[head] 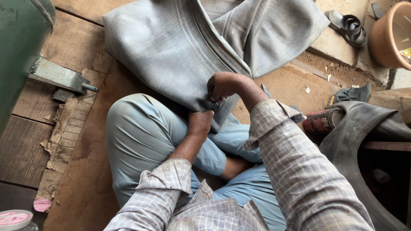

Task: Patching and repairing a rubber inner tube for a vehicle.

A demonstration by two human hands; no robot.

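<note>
A person sits cross-legged on a wooden floor with a big grey inner tube draped from the boards down onto the lap, so its lower edge lies within easy reach of both hands while the floor carries the bulk of it. The left hand comes up from below at the edge of the tube, just over the knee; it looks curled under the rubber as if bracing it from beneath, but its fingers are tucked out of sight, so how they are set cannot be told. The right hand sits on top of the same edge, wrist bent down, its fingers pressed together and pinching the rubber where a small glint shows between them, possibly a tool or a valve part, too small to make out. The two hands meet on one spot, one above and one below, which would keep the floppy sheet taut and steady there. Beside the right sleeve a dark tyre rests against the leg, with a reddish roll lying on it close at hand. Farther off are a sandal, a clay pot, a green tank with a metal bracket, and a pink-lidded jar at the near corner.
</note>
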